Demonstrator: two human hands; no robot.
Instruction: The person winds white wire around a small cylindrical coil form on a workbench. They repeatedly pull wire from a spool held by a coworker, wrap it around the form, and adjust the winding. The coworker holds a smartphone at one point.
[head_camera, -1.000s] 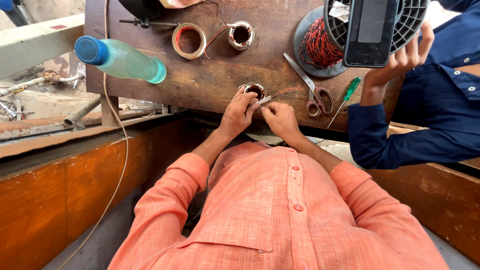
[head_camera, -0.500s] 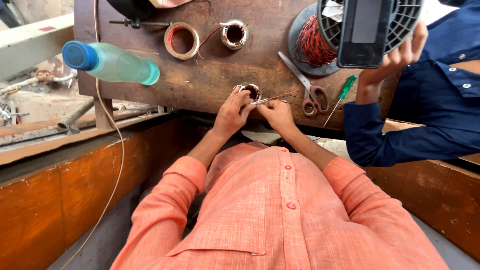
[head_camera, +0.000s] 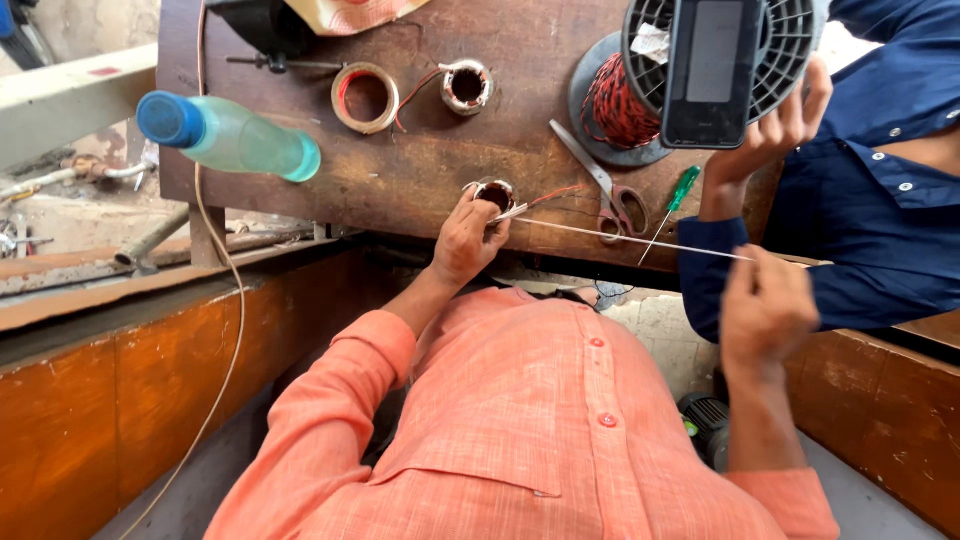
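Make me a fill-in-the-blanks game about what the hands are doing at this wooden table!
1. The left hand steadies a small ring-shaped coil on the ____ table.
2. The right hand pulls a thin white strip out to the ____ side.
3. The bottle lying on its side has a ____ cap.
4. Another person's hand holds up a ____.

Missing words: wooden; right; blue; phone
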